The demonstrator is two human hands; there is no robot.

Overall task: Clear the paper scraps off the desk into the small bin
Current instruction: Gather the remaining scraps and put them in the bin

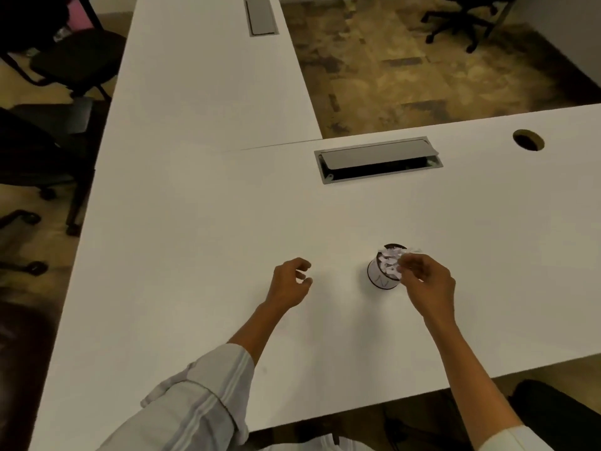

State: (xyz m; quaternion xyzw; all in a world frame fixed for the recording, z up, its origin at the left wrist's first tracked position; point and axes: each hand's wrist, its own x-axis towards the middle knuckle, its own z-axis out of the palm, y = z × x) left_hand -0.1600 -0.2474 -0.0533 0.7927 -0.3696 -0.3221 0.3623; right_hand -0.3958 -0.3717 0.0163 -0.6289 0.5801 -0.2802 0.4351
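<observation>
A small white round bin [379,277] stands on the white desk [201,229], filled to the brim with torn white paper scraps [388,259]. My right hand [427,283] is at the bin's right rim, fingers curled together over the opening and pinching scraps there. It hides the bin's right side. My left hand [290,283] hovers just over the desk to the left of the bin, a hand's width away, with loosely curled fingers. I see no loose scraps on the desk surface.
A grey cable hatch [379,159] lies half open behind the bin, with a round cable hole [528,140] to its right. A second desk wing with another hatch [261,15] runs away at the left. Black office chairs [70,60] stand left of it.
</observation>
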